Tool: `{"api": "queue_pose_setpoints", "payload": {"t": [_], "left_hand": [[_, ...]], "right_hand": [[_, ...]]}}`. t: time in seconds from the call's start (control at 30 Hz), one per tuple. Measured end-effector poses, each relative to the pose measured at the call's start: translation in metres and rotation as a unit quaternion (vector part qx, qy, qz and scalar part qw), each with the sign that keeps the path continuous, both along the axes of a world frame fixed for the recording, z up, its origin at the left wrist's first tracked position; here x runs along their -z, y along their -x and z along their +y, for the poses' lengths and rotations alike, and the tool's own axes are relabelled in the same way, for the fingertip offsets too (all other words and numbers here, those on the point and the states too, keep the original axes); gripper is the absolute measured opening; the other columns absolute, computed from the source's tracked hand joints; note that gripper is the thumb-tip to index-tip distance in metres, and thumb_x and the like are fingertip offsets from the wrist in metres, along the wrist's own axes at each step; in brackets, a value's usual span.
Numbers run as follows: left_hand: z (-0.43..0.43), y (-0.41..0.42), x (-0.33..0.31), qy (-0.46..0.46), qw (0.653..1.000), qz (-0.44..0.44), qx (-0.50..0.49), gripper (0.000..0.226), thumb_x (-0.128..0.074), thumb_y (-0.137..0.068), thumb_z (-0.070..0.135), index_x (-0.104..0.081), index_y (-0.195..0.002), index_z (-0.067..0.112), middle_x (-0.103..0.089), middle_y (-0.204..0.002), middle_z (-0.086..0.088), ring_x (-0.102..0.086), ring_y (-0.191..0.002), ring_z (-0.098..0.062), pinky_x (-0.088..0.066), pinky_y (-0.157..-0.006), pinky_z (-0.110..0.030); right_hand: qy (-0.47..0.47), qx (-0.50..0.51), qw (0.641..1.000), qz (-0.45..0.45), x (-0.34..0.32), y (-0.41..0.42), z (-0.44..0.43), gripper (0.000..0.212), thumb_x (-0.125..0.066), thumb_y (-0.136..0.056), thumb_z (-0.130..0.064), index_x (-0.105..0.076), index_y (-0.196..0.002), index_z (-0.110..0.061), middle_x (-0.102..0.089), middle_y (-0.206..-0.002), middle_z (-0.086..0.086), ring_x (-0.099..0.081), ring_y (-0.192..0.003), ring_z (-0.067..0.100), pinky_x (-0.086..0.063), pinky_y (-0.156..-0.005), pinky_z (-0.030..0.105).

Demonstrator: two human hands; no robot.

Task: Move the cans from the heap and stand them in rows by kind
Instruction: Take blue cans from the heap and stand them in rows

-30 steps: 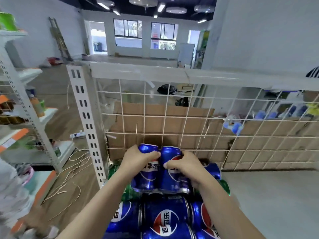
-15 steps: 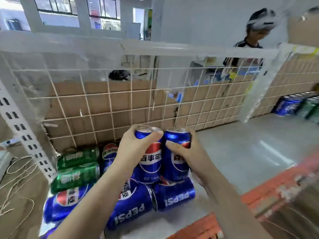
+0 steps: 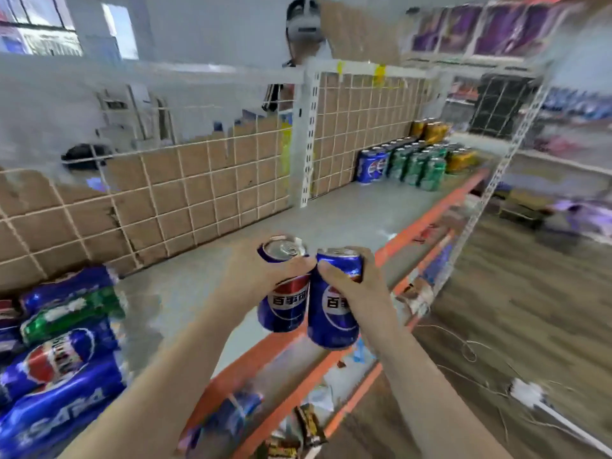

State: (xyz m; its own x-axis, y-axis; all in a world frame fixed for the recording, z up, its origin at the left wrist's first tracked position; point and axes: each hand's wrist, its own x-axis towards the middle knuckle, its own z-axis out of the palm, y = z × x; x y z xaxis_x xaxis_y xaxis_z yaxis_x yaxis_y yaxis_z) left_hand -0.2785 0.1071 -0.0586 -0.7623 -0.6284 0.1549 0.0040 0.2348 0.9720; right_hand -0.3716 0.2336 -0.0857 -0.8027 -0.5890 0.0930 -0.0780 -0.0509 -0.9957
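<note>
Over the front edge of the shelf (image 3: 298, 213), L hand (image 3: 261, 276) gripped a blue Pepsi can (image 3: 283, 309) round its upper body, thumb across the front. R hand (image 3: 357, 286) gripped a 2nd blue Pepsi can (image 3: 332, 319) the same way. Both cans were upright, side by side, close enough to touch, held in the air & not on the shelf. At the shelf's left end lay the heap (image 3: 59, 352): blue & green cans on their sides, blurred. At its far right end stood the rows (image 3: 410, 160), blue, green, then yellow-orange, against the wire grid back (image 3: 198, 187). Behind the shelf, a person's head (image 3: 303, 24) showed above the grid.
</note>
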Motion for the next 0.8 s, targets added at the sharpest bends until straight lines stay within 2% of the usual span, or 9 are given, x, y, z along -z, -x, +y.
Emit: {"api": "queue_pose_setpoints", "payload": {"t": [0.07,0.13,0.27,0.37,0.47,0.57,0.7,0.8], "left_hand": [[0.012,0.027,0.003,0.008,1.000,0.001,0.002,0.030,-0.087,-0.059,0.026,-0.068,-0.081,0.030,-0.070,-0.073,0.018,-0.065,-0.068,0.006,-0.051,-0.066,-0.017],[0.028,0.060,0.006,0.020,1.000,-0.008,0.012,0.032,-0.088,-0.053,0.034,-0.069,-0.079,0.035,-0.070,-0.076,0.015,-0.064,-0.070,0.006,-0.051,-0.071,-0.023],[0.056,0.118,0.003,0.060,0.997,-0.025,0.036,0.031,-0.072,-0.038,0.060,-0.066,-0.067,0.051,-0.068,-0.073,0.024,-0.062,-0.067,0.008,-0.054,-0.073,-0.027],[0.060,0.159,0.006,0.062,0.997,-0.028,0.045,0.032,-0.071,-0.040,0.059,-0.067,-0.070,0.046,-0.068,-0.075,0.021,-0.065,-0.071,0.001,-0.054,-0.078,-0.034],[0.056,0.203,0.012,0.064,0.996,-0.040,0.044,0.040,-0.073,-0.043,0.059,-0.069,-0.076,0.037,-0.070,-0.079,0.012,-0.067,-0.076,-0.008,-0.055,-0.079,-0.038],[0.050,0.251,0.018,0.060,0.996,-0.039,0.047,0.024,-0.075,-0.051,0.049,-0.069,-0.072,0.039,-0.070,-0.076,0.011,-0.066,-0.071,-0.007,-0.054,-0.075,-0.036],[0.028,0.320,0.024,0.041,0.998,-0.048,0.031,0.034,-0.074,-0.043,0.056,-0.069,-0.073,0.040,-0.071,-0.079,0.012,-0.068,-0.079,-0.008,-0.053,-0.072,-0.028],[0.007,0.370,0.024,0.040,0.998,-0.042,0.008,0.023,-0.084,-0.060,0.041,-0.067,-0.074,0.034,-0.070,-0.077,0.012,-0.065,-0.074,-0.002,-0.052,-0.071,-0.026]], "right_hand": [[0.003,0.003,1.000,-0.003,0.000,0.025,0.018,0.039,-0.082,-0.067,-0.024,-0.054,-0.095,-0.024,-0.067,-0.090,-0.002,-0.065,-0.080,0.013,-0.051,-0.071,0.025],[-0.005,0.015,1.000,-0.003,-0.002,0.055,0.041,0.044,-0.079,-0.059,-0.027,-0.057,-0.097,-0.023,-0.069,-0.093,0.001,-0.066,-0.081,0.016,-0.050,-0.069,0.025],[-0.023,0.033,0.999,-0.003,-0.001,0.107,0.073,0.042,-0.078,-0.058,-0.025,-0.060,-0.095,-0.022,-0.070,-0.086,0.001,-0.067,-0.076,0.019,-0.052,-0.067,0.030],[-0.015,0.052,0.998,-0.017,0.005,0.146,0.084,0.032,-0.079,-0.069,-0.017,-0.059,-0.094,-0.022,-0.071,-0.084,-0.002,-0.067,-0.075,0.017,-0.052,-0.068,0.029],[-0.006,0.069,0.997,-0.034,0.012,0.188,0.087,0.027,-0.076,-0.074,-0.016,-0.060,-0.095,-0.024,-0.071,-0.081,-0.006,-0.068,-0.073,0.013,-0.053,-0.066,0.025],[-0.014,0.071,0.997,-0.033,0.019,0.238,0.078,0.029,-0.078,-0.072,-0.020,-0.061,-0.094,-0.026,-0.071,-0.085,-0.003,-0.067,-0.077,0.016,-0.053,-0.070,0.031],[-0.025,0.054,0.998,-0.028,0.015,0.311,0.053,0.033,-0.077,-0.072,-0.019,-0.057,-0.098,-0.022,-0.070,-0.086,-0.003,-0.067,-0.074,0.013,-0.050,-0.063,0.024],[-0.037,0.043,0.998,-0.028,0.008,0.363,0.031,0.031,-0.075,-0.074,-0.015,-0.056,-0.097,-0.024,-0.068,-0.083,-0.007,-0.065,-0.068,0.006,-0.049,-0.059,0.020]]}}
